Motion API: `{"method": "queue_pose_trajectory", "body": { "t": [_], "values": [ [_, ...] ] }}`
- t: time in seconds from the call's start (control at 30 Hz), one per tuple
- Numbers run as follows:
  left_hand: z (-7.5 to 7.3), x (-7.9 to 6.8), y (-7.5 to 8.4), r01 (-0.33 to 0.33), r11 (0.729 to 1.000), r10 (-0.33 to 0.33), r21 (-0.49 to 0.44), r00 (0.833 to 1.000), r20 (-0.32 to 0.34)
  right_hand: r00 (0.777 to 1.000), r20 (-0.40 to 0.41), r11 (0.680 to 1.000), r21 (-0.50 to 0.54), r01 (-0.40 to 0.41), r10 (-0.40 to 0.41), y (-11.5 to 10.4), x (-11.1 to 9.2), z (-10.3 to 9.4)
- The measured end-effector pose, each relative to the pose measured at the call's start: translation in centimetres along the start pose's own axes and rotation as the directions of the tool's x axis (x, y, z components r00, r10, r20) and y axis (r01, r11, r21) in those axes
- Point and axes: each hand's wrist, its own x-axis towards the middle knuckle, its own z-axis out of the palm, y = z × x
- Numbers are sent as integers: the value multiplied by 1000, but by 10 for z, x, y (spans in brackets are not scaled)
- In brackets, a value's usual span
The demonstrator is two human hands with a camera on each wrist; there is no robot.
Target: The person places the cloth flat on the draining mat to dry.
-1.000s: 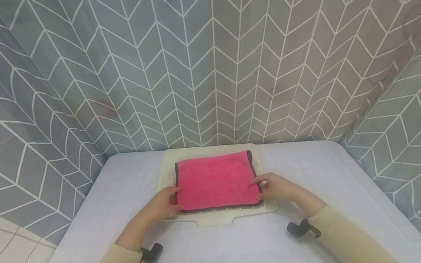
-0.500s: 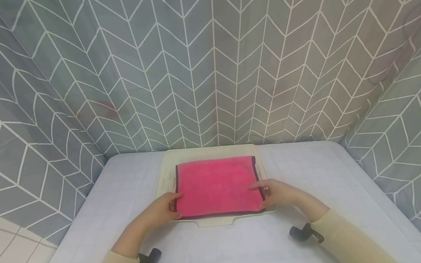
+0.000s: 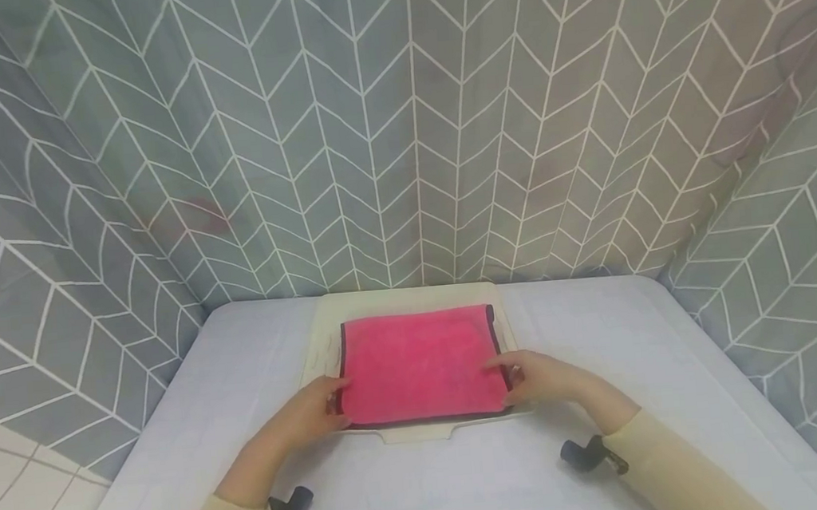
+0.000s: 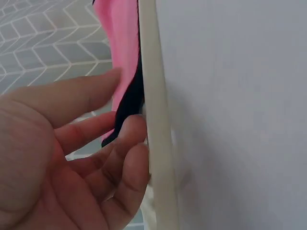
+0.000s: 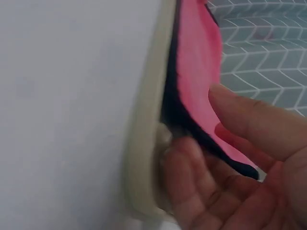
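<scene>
A pink cloth (image 3: 417, 366) with a dark hem lies spread on a cream plastic tray (image 3: 415, 431). At the cloth's left side, my left hand (image 3: 317, 406) holds the edge near the front corner. My right hand (image 3: 540, 377) holds the opposite edge the same way. In the left wrist view, the thumb is over the pink cloth (image 4: 125, 38) and the other fingers curl by the tray's rim (image 4: 156, 96). The right wrist view shows the dark hem (image 5: 201, 132) crossing over the lower fingers, partly blurred.
A table (image 3: 587, 329) with a white covering bears the tray near its far edge. A grey curtain (image 3: 398, 128) with white chevron lines stands behind and along both sides. Pale floor tiles (image 3: 20, 502) show at the lower left. Each sleeve carries a black wrist mount (image 3: 291, 506).
Both hands have drawn the cloth slightly toward me, so its near hem now covers the slots along the tray's front. Over the last half second little has moved.
</scene>
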Motion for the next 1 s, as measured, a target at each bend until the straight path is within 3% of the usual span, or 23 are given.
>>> {"method": "queue_pose_trajectory", "body": {
  "t": [0.13,0.27,0.43,0.77,1.0],
  "values": [
    [-8,2,-1,5,1000,-5,-14,1000,-25,1000,21,1000,20,-12,11,1,-2,-16],
    [-18,16,1,-3,999,0,-47,998,-68,998,-58,999,33,-35,37,-4,2,-33],
    [-24,38,2,-26,997,17,-76,993,-120,991,-131,999,41,-6,11,-11,12,-44],
    [-22,72,-5,49,991,-69,-126,986,-154,966,-255,998,52,-22,34,-17,36,-41],
    [-18,90,-12,-17,979,-16,-202,987,-158,926,-364,994,71,-81,101,-12,59,-34]
  ]
}}
